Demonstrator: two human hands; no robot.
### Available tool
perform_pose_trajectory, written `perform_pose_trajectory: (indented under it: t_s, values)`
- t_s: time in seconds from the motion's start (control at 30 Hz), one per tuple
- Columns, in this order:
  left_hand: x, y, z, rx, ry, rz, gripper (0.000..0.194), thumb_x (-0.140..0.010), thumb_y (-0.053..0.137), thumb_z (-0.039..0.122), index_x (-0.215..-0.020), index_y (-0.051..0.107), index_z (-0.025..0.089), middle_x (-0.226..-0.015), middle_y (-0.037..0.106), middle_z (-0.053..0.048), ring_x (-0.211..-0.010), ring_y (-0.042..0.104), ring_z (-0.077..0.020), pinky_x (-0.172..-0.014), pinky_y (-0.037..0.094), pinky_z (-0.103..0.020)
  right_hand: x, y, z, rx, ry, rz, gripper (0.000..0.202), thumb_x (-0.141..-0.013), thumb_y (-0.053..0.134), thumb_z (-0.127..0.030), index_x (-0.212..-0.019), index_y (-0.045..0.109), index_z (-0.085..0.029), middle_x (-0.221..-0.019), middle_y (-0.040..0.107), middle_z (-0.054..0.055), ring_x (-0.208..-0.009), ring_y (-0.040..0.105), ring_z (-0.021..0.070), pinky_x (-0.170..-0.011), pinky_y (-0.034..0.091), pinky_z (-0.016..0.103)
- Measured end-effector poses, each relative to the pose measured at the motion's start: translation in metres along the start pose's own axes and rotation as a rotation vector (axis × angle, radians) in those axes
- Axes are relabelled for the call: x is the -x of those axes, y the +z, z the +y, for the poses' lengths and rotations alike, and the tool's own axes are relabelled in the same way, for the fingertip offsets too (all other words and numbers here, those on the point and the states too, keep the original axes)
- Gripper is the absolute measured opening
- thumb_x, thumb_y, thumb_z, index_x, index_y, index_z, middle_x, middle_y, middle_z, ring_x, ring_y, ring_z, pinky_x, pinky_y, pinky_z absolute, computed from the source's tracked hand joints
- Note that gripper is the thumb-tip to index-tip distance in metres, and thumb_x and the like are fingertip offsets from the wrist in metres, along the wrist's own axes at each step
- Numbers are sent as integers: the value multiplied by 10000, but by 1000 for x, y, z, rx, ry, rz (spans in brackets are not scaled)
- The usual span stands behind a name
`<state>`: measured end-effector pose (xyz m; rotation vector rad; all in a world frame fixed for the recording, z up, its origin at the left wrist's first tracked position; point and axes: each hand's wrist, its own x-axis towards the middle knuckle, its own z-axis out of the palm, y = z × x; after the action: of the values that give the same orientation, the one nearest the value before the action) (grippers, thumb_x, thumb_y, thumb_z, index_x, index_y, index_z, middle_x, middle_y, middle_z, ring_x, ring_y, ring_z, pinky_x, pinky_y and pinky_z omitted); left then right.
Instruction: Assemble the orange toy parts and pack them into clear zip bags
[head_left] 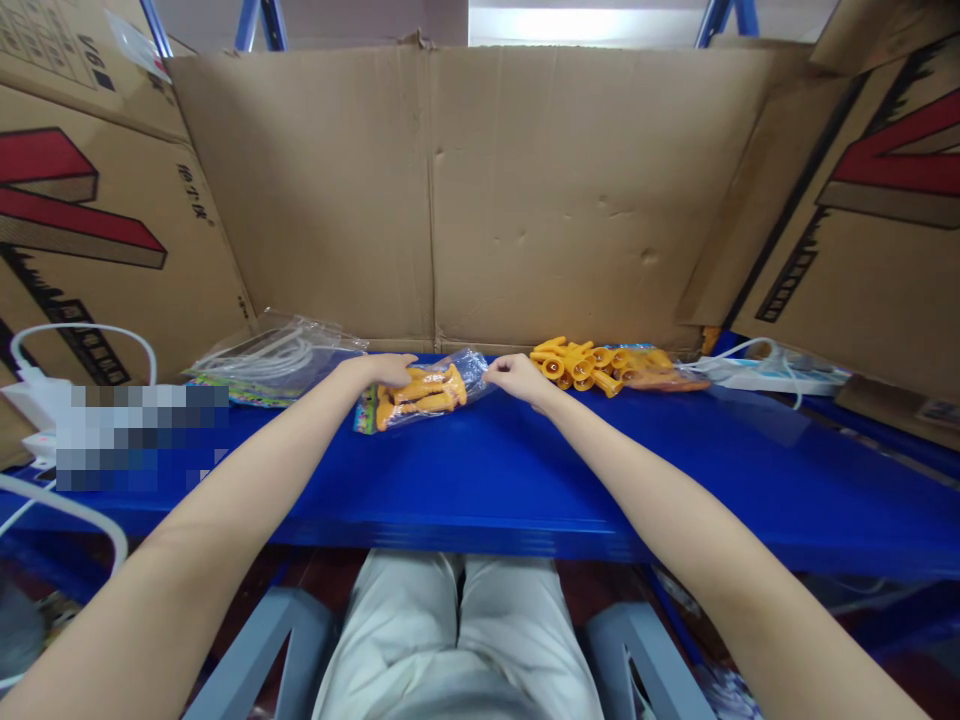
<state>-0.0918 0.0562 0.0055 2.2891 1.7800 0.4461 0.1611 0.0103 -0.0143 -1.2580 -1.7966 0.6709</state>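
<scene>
A clear plastic bag (474, 368) with a colourful printed edge lies on the blue tabletop, with several orange-yellow horn-shaped plastic pieces (431, 398) inside. My left hand (391, 368) grips the bag from above at its far left side, its fingertips partly hidden. At the bag's right end, my right hand (519, 377) pinches the clear film between thumb and fingers. Just right of that hand lies a loose pile of yellow horn-shaped pieces (579, 366), their flared ends facing various ways.
Cardboard (570, 190) walls in the back and sides of the blue table (480, 480). More clear packaging with white tubing (281, 352) lies at left. White power strips with cables (780, 375) sit at right, and a white plug and cable (45, 390) at far left.
</scene>
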Motion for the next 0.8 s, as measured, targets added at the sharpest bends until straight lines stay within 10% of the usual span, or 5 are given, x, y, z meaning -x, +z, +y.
perform_pose_trajectory:
  t_s: [0.3, 0.6, 0.8]
  values:
    - [2, -10, 36, -43, 119, -197, 496, -554, 701, 378, -1018, 715, 201, -1184, 667, -126, -1095, 601, -313, -900, 454, -319, -7, -18, 24, 595, -78, 256, 118, -811, 531, -117, -762, 630, -159, -984, 633, 129, -956, 603, 237, -856, 446, 338]
    - [14, -7, 50, 274, -213, -22, 872, -653, 729, 335, -1426, 389, 112, -1270, 575, -235, -824, 695, -340, -715, 547, -377, -10, -5, 22, -209, 303, 84, 208, -859, 605, -183, -1018, 475, -150, -619, 609, 11, -542, 606, 142, -565, 507, 259]
    - [14, 3, 46, 467, -412, -182, 629, -724, 693, 374, -1233, 555, 32, -865, 714, -229, -667, 697, -311, -613, 545, -384, -8, -4, 21, -542, 392, 9, 84, -880, 596, -164, -884, 515, -139, -605, 618, 19, -513, 588, 96, -593, 515, 218]
